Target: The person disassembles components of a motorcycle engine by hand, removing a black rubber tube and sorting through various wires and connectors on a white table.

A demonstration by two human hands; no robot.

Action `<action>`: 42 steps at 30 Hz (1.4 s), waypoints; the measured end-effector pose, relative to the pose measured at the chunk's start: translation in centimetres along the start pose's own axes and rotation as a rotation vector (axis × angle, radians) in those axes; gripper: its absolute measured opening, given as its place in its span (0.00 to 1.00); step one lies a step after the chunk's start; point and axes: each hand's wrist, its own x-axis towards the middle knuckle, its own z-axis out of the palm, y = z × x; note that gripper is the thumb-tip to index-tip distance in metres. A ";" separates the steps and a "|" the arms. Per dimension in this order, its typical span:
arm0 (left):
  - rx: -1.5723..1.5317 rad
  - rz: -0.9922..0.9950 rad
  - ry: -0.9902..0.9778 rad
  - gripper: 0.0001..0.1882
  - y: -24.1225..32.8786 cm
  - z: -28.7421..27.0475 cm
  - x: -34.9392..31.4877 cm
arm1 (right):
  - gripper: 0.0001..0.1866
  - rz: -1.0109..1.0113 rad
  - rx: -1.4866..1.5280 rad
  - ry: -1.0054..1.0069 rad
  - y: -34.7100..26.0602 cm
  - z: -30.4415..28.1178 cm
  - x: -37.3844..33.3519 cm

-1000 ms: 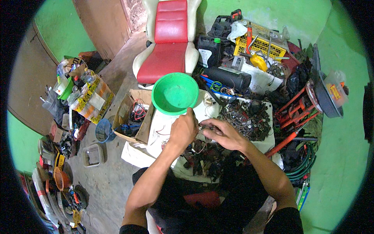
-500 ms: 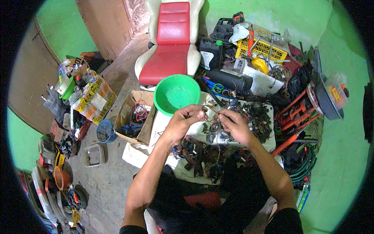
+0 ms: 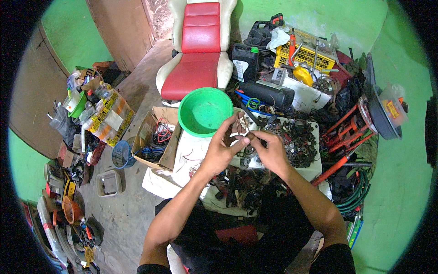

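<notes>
Above the near side of the white work surface (image 3: 186, 157), my two hands meet over a small loop of thin brownish wire (image 3: 245, 124). My left hand (image 3: 222, 148) has its fingers raised and bent round the wire, its thumb reaching toward the right hand. The fingertips of my right hand (image 3: 270, 150) are pinched together on the wire's lower end, beside the left thumb. Just beyond the left hand sits a green basin (image 3: 191, 114) with nothing visible in it. Below and right of my hands lie heaps of small dark electrical parts and wires (image 3: 296, 137).
A cardboard box (image 3: 171, 153) of red and blue cables stands left of the basin. Farther back are a red and white car seat (image 3: 190, 75), a black jerrycan (image 3: 245, 64) and a yellow crate (image 3: 308, 57). An orange metal frame (image 3: 343, 132) stands at right.
My left hand has turned, its fingers now pointing up around the wire. The right hand has shifted slightly left and down, closer to the left thumb. The view has moved slightly.
</notes>
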 end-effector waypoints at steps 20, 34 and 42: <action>0.339 -0.170 0.140 0.10 -0.9 -2.7 0.8 | 0.18 0.341 0.379 -0.262 0.6 -2.2 0.6; 0.811 0.144 -0.076 0.12 -0.7 -2.4 0.1 | 0.11 -0.186 -0.209 -0.250 1.9 -1.2 0.4; 0.846 0.120 -0.192 0.12 -1.5 -1.7 -0.5 | 0.10 -0.248 -0.417 -0.291 0.5 -0.5 -0.3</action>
